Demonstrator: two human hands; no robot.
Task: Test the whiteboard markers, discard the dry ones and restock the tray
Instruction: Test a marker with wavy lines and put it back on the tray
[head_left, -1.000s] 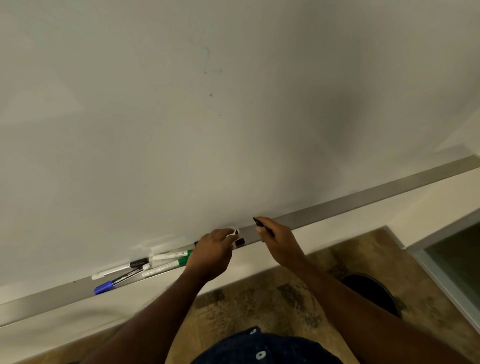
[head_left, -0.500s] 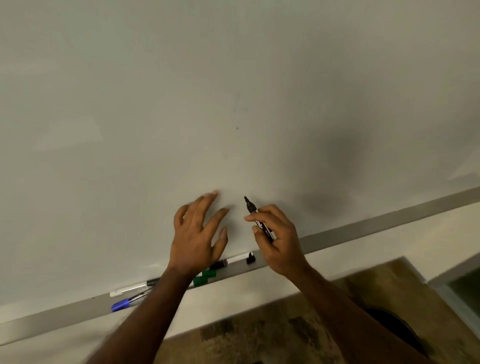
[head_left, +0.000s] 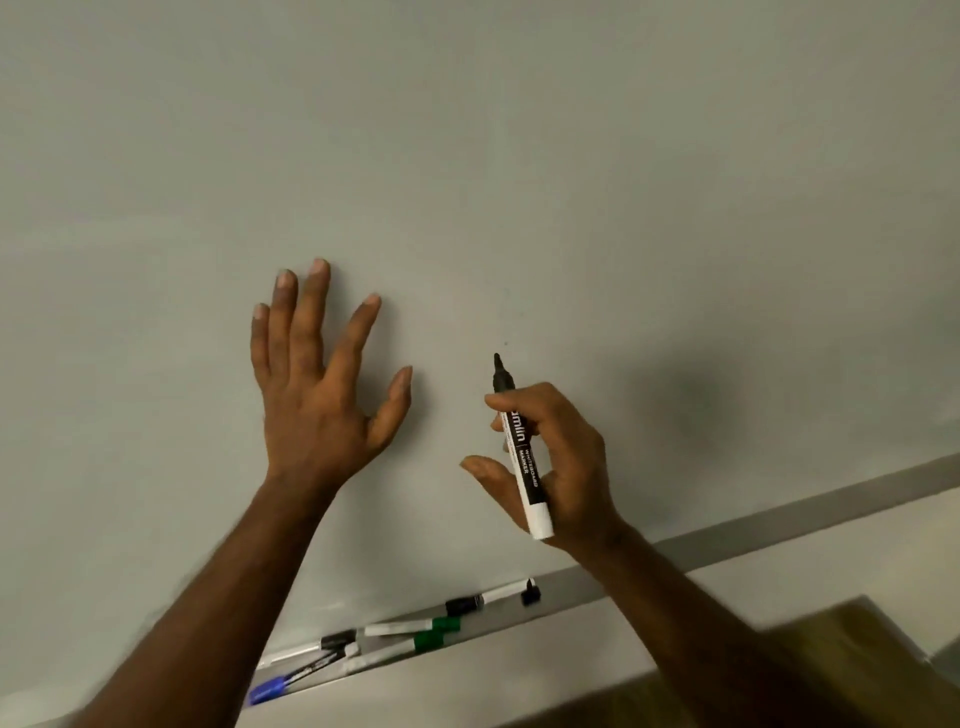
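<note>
On the tray (head_left: 727, 540) beneath the whiteboard (head_left: 467, 156) lie five markers: two green-capped markers (head_left: 447, 623), two black-capped markers (head_left: 462, 605), one blue marker (head_left: 265, 691). One loose cap (head_left: 530, 595) lies just right of them. Higher up, the right hand (head_left: 561, 457) grips one uncapped black marker (head_left: 524, 467), tip up, near the board. To its left, the left hand (head_left: 317, 410) is spread and holds nothing.

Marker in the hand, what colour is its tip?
Black. The marker has a black tip, seen best in the head view.
</note>
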